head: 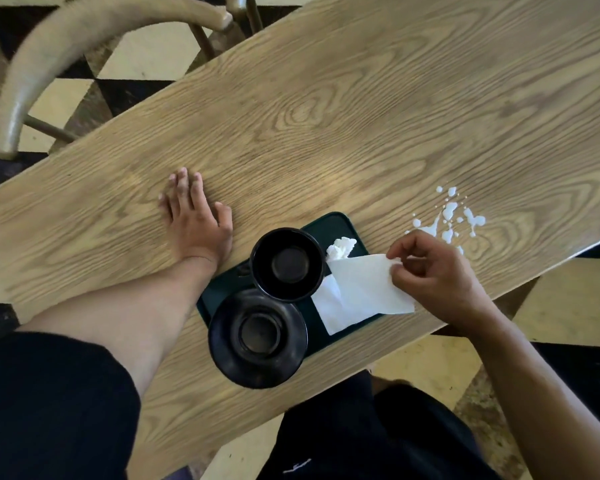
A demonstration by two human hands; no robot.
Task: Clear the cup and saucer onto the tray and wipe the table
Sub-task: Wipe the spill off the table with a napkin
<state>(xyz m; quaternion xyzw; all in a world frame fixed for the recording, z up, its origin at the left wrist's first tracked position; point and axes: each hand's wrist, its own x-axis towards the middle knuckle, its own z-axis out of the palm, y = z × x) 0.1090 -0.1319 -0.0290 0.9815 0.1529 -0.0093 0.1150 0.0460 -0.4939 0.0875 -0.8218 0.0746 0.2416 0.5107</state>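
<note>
A black cup (287,265) stands upright on the dark green tray (329,223) near the table's front edge. The black saucer (257,337) sits just in front of the cup, hanging over the tray's near rim. My right hand (437,275) pinches the corner of a white paper napkin (361,289) and holds it above the tray's right side. A crumpled white tissue (342,245) lies on the tray behind the napkin. My left hand (194,216) rests flat on the wooden table (326,116), fingers apart, left of the tray. White spilled drops (447,216) lie on the table beyond my right hand.
A wooden chair (66,39) with a curved back stands at the table's far left. The floor below has black and cream checkered tiles (146,57). My dark-clothed legs (343,438) are under the table's near edge.
</note>
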